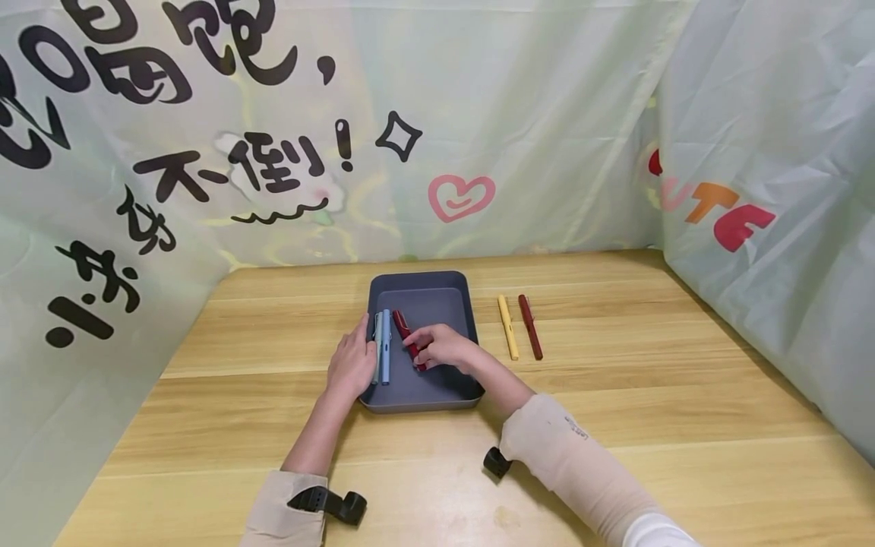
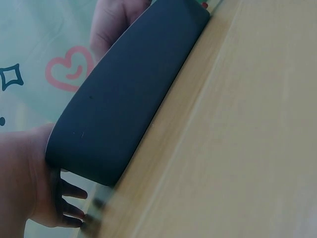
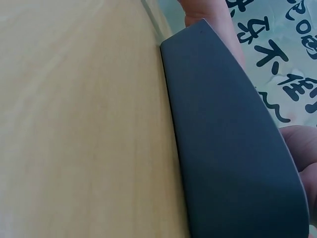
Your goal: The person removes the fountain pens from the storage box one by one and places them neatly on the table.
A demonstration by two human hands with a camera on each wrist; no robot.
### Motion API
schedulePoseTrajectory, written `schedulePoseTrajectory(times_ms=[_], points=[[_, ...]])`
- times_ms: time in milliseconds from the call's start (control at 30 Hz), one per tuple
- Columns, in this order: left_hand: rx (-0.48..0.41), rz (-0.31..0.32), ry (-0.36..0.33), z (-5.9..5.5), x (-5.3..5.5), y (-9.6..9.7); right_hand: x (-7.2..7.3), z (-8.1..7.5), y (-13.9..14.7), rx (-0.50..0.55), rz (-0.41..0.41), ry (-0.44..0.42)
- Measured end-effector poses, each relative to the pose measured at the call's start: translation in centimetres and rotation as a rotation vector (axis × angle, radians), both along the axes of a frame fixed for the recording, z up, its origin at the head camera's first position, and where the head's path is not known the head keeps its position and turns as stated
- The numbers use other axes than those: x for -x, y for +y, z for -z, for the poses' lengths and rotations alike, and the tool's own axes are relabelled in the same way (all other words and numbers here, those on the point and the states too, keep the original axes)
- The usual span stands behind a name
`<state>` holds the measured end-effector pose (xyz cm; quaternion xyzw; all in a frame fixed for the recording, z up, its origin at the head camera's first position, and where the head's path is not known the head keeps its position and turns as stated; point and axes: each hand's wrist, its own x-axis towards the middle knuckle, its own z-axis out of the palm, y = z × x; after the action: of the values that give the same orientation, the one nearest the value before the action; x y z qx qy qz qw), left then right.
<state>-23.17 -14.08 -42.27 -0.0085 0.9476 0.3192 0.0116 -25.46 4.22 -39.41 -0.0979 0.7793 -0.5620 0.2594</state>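
Note:
A dark grey tray (image 1: 437,395) lies on the wooden table. My left hand (image 1: 352,365) holds its left wall, with fingers along the outside and the thumb at the inner side. Inside the tray, my right hand (image 1: 440,348) pinches a dark red pen (image 1: 401,323), which slants over the tray floor and is partly covered by the fingers. Left of it, a light blue pen (image 1: 386,346) and a pale green pen (image 1: 377,327) lie side by side against the left wall. In both wrist views the tray's outer wall (image 2: 124,94) hides most of its inside.
To the right of the tray, a yellow pen (image 1: 508,327) and another dark red pen (image 1: 530,327) lie on the table (image 1: 615,380). Printed curtains (image 1: 547,114) hang behind the table and along both sides. A black wrist camera (image 1: 352,507) is strapped to the left forearm.

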Motion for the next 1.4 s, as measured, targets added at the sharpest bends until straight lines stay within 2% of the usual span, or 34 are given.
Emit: schedulePoseTrajectory(times_ms=[367, 900, 1167, 1400], points=[[0.0, 0.003, -0.014, -0.1, -0.1, 0.0, -0.6, -0.7, 1.1, 0.041, 0.038, 0.037], [-0.008, 0.006, 0.005, 0.1, -0.1, -0.1, -1.8, -2.6, 4.2, 0.035, 0.008, 0.133], [-0.008, 0.008, 0.007, 0.0, -0.1, 0.0, -2.4, -3.0, 6.0, 0.043, -0.009, 0.162], [-0.006, 0.006, 0.006, 0.0, -0.1, 0.0, -2.7, -2.7, 8.0, 0.06, -0.006, 0.176]])
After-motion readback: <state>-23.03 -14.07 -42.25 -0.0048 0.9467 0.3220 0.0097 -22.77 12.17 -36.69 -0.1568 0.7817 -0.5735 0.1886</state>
